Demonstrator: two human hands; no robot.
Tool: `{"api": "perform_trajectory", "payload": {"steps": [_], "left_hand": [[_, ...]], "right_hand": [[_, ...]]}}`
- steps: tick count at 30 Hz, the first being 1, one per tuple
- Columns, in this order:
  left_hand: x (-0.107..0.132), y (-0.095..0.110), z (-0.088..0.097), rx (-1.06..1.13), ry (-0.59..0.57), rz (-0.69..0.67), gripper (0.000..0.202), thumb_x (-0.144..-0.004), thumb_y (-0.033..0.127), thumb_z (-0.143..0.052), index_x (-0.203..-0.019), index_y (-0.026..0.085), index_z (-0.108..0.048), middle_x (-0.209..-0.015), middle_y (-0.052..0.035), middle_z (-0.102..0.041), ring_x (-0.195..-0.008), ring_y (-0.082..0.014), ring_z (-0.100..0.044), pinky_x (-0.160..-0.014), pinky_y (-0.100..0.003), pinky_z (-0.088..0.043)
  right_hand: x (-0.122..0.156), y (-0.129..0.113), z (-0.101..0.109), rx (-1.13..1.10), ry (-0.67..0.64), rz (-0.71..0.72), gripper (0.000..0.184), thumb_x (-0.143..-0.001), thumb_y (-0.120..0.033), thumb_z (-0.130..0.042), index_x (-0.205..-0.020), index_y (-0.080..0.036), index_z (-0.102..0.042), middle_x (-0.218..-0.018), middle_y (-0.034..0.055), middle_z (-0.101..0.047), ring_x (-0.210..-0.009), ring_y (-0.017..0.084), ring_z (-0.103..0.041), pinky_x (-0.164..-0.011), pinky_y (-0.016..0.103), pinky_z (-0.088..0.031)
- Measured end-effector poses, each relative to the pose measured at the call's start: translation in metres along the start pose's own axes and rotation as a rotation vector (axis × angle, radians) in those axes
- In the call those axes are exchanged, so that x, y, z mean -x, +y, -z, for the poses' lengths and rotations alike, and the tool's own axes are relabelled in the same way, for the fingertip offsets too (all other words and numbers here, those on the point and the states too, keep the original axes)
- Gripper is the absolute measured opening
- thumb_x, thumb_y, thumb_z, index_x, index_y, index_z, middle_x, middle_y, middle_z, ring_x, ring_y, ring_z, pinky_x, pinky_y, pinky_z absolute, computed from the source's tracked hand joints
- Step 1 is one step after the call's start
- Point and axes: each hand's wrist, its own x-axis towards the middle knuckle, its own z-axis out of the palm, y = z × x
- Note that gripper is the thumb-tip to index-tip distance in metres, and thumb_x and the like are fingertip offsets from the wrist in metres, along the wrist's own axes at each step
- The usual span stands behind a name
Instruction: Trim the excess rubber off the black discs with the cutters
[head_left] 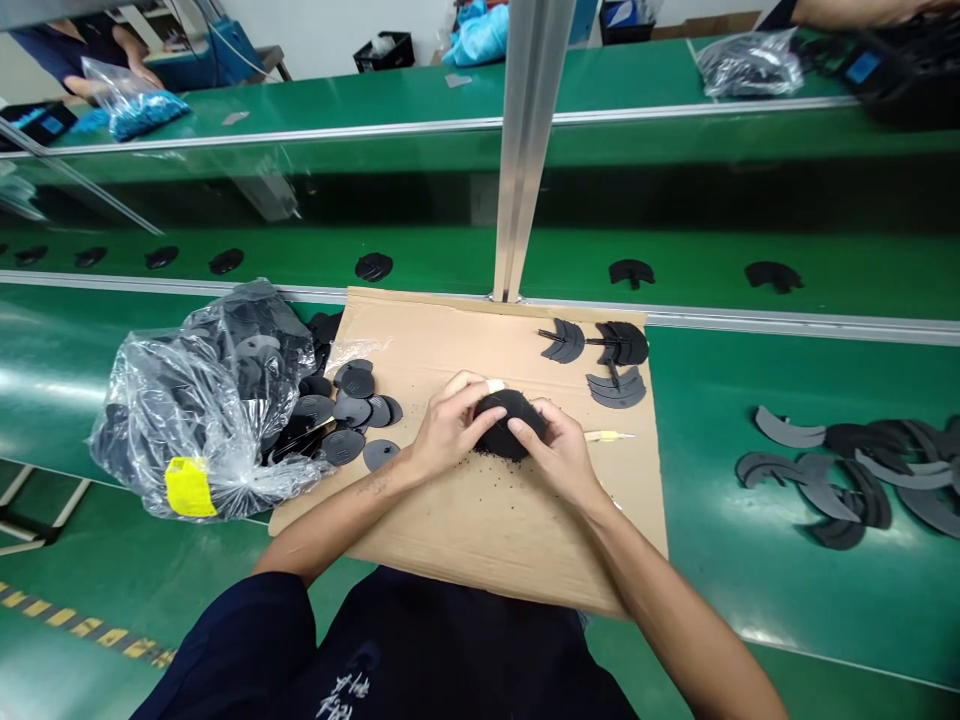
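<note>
Between my two hands is a round black plastic piece [510,425], held just over a cardboard sheet [450,530]. My left hand [456,420] grips its left edge, thumb on top; a fingertip has a white covering. From the right, my right hand [561,445] pinches the same piece, thumb on its face. Small dark crumbs lie on the cardboard beneath. A thin yellow tool [609,436] rests right of my right hand. Black disc parts [352,410] are scattered to the left, and fan-shaped black parts [619,345] sit at the cardboard's upper right.
A clear plastic bag [202,400] of black parts stands at left. Curved dark pieces [862,470] are heaped on the green table at right. A metal post [525,150] rises behind the cardboard. Black assemblies [373,266] are spaced along the green strip beyond. Other people work at the far bench.
</note>
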Motion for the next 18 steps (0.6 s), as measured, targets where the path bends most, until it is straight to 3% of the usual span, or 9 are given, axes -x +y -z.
{"api": "perform_trajectory", "payload": {"steps": [3, 11, 18], "left_hand": [[0.0007, 0.0009, -0.0006, 0.006, -0.015, -0.047, 0.024, -0.102, 0.032, -0.058, -0.120, 0.020, -0.068, -0.101, -0.0078, -0.064, -0.094, -0.0177, -0.064, -0.082, -0.029, -0.054], [0.0038, 0.0024, 0.0026, 0.002, -0.025, -0.070, 0.025, -0.101, 0.028, -0.060, -0.123, 0.020, -0.068, -0.101, -0.0074, -0.064, -0.094, -0.0173, -0.064, -0.082, -0.028, -0.054], [0.0075, 0.0060, 0.0006, 0.048, 0.034, 0.019, 0.030, -0.099, 0.037, -0.063, -0.121, 0.018, -0.069, -0.103, -0.0076, -0.065, -0.088, -0.0162, -0.062, -0.078, -0.027, -0.053]], "right_hand": [[0.0002, -0.0007, 0.0000, 0.032, 0.002, 0.006, 0.051, -0.086, -0.071, -0.067, -0.082, -0.021, -0.061, -0.076, 0.0003, -0.053, -0.071, 0.016, -0.047, -0.062, 0.027, -0.041], [0.0014, -0.0039, 0.0004, 0.085, -0.023, 0.072, 0.047, -0.092, -0.066, -0.063, -0.084, -0.020, -0.063, -0.075, 0.0001, -0.055, -0.068, 0.016, -0.050, -0.062, 0.026, -0.043], [0.0033, -0.0030, -0.0002, 0.145, -0.008, 0.203, 0.039, -0.098, -0.057, -0.060, -0.088, -0.020, -0.064, -0.074, -0.0002, -0.058, -0.066, 0.015, -0.053, -0.060, 0.026, -0.046]]}}
